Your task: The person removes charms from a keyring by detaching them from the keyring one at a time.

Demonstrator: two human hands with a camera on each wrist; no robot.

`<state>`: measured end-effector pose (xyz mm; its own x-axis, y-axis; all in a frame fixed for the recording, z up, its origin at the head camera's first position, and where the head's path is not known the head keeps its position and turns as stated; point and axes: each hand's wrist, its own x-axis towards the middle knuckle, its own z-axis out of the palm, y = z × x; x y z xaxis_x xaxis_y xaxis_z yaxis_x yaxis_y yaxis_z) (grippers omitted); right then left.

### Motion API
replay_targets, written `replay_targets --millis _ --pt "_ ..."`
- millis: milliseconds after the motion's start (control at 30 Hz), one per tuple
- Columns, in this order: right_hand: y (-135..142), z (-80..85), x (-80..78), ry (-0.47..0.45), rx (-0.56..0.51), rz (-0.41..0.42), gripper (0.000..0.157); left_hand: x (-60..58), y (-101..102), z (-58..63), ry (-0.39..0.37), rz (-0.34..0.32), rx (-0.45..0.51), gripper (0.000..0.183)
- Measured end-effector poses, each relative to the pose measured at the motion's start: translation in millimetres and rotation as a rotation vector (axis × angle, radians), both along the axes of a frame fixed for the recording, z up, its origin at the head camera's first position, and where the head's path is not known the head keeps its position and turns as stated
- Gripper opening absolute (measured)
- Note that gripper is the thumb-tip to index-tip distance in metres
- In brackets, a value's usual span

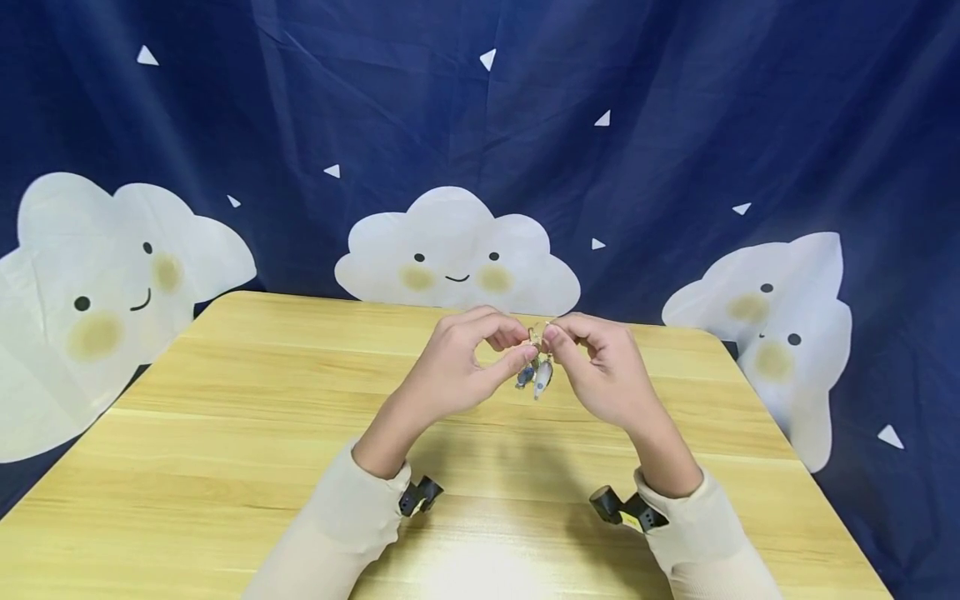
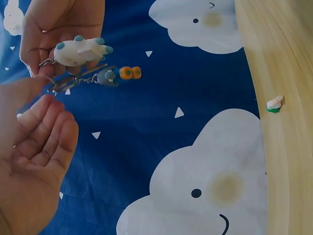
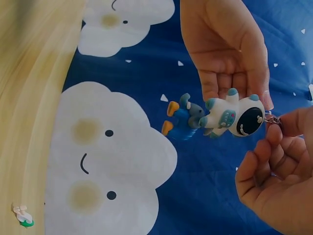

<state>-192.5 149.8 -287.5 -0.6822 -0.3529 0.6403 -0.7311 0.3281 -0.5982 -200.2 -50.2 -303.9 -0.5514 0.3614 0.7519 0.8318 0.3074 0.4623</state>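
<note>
Above the table, my left hand (image 1: pixel 457 367) pinches the metal ring end of a keychain between thumb and fingers. From it hang thin metal pieces (image 2: pixel 80 76) and a blue elephant charm (image 3: pixel 186 120) with orange feet. My right hand (image 1: pixel 603 367) pinches the short chain (image 3: pixel 274 120) of a white astronaut charm (image 3: pixel 232 115) with light blue hands and feet and a dark visor. The charm dangles right beside the elephant. Both hands' fingertips nearly meet; the exact link between ring and chain is partly hidden by the fingers.
A wooden table (image 1: pixel 262 417) lies under the hands. A small white and green object (image 2: pixel 275 104) is on it in both wrist views. Behind stands a dark blue curtain (image 1: pixel 420 108) printed with clouds. Wrist cameras (image 1: pixel 420 497) sit on both sleeves.
</note>
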Motion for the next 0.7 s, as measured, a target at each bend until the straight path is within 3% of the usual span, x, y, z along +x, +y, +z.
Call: replay_targets --millis 300,700 --pt "1.1 1.5 0.3 -0.025 0.012 0.035 0.020 -2.7 0.0 -4.2 -0.018 -0.025 -0.036 0.020" --pt "1.8 2.4 1.4 -0.041 -0.006 0.062 0.019 -1.6 -1.2 -3.8 0.008 -0.079 -0.005 0.016"
